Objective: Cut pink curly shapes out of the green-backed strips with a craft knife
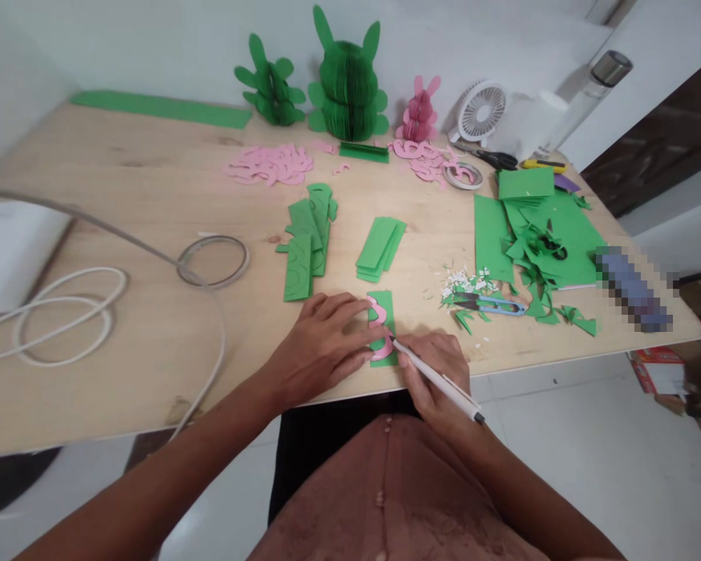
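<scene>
My left hand (321, 343) lies with its fingers stretched out over a curvy pink paper cutout (382, 352), holding it against a green paper strip (389, 313) near the table's front edge. In my right hand (444, 360) is a white pen (444, 385), its dark tip at the cutout's right edge. Part of the cutout is hidden under my left fingers. Just beyond lies a small stack of green paper strips (379, 248). Left of that stack are green strips with curved lines drawn on them (298, 269), overlapping one another.
Blue-handled thread snips (494, 305) lie by paper scraps (464, 284) on the right. Pink cutouts (272, 164), green paper rabbits (350, 89), a pink rabbit (419, 115) and a small fan (482, 111) line the back. A white cable (64, 304) coils at left.
</scene>
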The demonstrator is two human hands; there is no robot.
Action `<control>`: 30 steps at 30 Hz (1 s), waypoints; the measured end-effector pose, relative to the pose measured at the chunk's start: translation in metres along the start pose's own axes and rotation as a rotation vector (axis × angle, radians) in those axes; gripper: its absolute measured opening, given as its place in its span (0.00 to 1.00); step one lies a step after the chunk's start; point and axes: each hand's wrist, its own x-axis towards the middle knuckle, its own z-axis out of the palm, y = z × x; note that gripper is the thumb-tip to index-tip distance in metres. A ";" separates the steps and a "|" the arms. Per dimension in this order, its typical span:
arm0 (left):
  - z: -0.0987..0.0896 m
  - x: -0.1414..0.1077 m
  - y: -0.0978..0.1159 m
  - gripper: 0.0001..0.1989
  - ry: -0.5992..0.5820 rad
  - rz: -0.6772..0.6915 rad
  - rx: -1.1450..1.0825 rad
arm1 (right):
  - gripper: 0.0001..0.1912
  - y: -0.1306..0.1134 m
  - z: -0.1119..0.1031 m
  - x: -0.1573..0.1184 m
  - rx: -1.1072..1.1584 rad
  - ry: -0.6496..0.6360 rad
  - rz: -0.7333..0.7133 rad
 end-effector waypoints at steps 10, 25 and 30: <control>-0.001 0.001 0.001 0.13 -0.001 -0.010 -0.014 | 0.05 0.010 0.004 0.000 0.093 0.121 0.197; -0.001 0.000 0.001 0.13 -0.003 -0.011 -0.018 | 0.05 0.010 0.008 0.003 0.048 0.140 0.191; -0.001 0.000 0.001 0.13 -0.002 -0.011 -0.017 | 0.06 0.009 0.008 0.003 0.045 0.138 0.217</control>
